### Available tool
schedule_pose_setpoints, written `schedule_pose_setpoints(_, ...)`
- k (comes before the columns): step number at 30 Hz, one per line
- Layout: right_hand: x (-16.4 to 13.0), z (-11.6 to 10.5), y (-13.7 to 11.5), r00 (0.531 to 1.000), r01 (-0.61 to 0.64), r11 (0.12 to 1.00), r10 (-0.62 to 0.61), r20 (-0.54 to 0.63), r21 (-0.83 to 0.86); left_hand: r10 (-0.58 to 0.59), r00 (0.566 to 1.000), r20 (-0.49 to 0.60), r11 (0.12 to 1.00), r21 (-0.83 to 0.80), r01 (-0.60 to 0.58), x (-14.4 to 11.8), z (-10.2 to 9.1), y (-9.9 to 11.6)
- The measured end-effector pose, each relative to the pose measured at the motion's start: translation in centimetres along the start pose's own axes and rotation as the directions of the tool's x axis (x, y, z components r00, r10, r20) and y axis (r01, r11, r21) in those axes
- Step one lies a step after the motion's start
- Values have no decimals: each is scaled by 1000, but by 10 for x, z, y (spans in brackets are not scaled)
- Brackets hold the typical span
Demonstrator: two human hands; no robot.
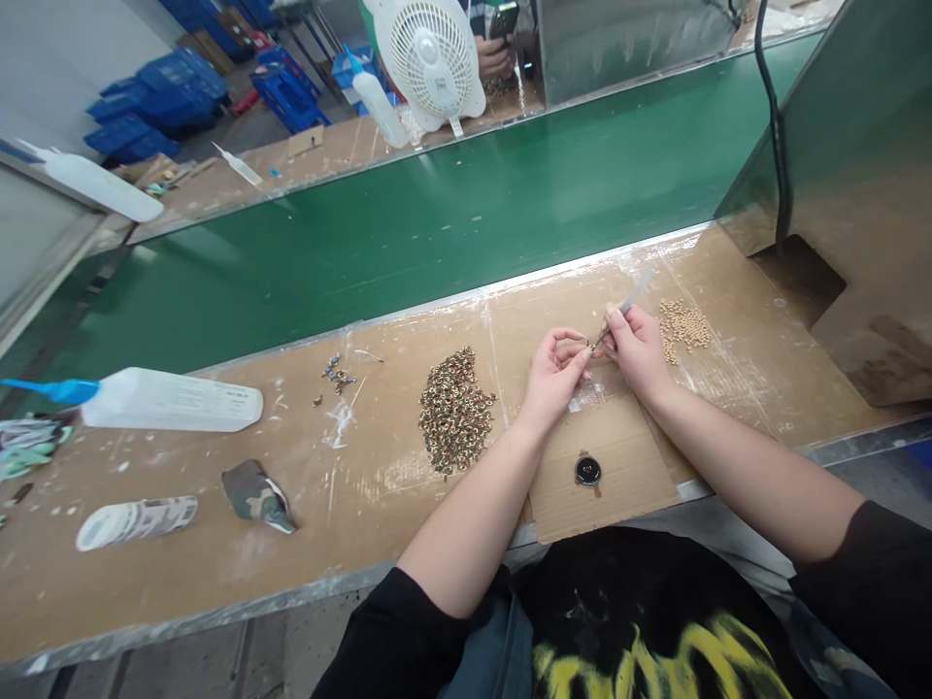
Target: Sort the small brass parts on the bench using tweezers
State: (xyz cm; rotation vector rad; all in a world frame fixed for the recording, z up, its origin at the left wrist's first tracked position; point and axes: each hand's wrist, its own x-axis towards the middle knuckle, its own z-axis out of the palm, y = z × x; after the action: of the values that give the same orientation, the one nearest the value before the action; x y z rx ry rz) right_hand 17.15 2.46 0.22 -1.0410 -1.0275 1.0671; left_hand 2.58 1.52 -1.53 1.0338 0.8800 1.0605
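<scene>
My right hand (639,351) is closed on slim grey tweezers (635,293), their tip pointing down to the left. At that tip my left hand (557,374) pinches a tiny part (590,345), too small to make out clearly. Left of my hands lies a pile of small brass-coloured ring-like parts (457,413). Small beige round pieces (682,327) are spread out beyond my right hand. Below my hands, a cardboard sheet (618,510) carries a small round black dish (587,471).
A large white bottle (175,399) with a blue nozzle, a white cylinder (137,522) and a camouflage cloth piece (258,495) lie at left. Behind the bench runs a green belt (466,214). A fan (429,58) stands beyond it. A metal housing (866,194) borders the right side.
</scene>
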Motion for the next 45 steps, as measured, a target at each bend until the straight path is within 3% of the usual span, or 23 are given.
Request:
schedule_pose_setpoints(15,-3,2,2,998,64,997,-64,7,-51,-31,999,-4,999,-18,31,-2,0,9)
schedule_pose_setpoints(21,4,-1,10,998,38,995,-34,-48,89,18,998,-65,982,188,-5,-7,-17,21)
schedule_pose_setpoints(25,13,-1,17,995,-10,990,24,-100,141,-12,992,-122,918,393,59,3,-27,29)
schedule_pose_setpoints(28,16,0,20,996,-17,990,29,-86,137,-88,991,-105,792,596,134,27,-27,36)
schedule_pose_setpoints(30,18,0,22,997,-20,989,30,-67,145,-133,984,-115,652,738,175,46,-26,42)
schedule_pose_setpoints(34,19,-2,21,996,-35,988,46,-73,148,-58,993,-104,393,912,118,67,-30,68)
schedule_pose_setpoints(37,18,-2,19,995,-65,988,74,-66,139,12,999,-44,168,985,41,56,-44,96)
schedule_pose_setpoints(39,17,0,18,994,-97,982,103,-26,163,-32,999,-43,41,998,44,39,-57,114)
schedule_pose_setpoints(42,16,4,18,990,-144,967,140,33,210,-199,976,-88,-87,994,71,9,-76,129)
schedule_pose_setpoints(45,15,6,17,988,-157,962,150,47,224,-249,960,-129,-167,982,88,-18,-87,128)
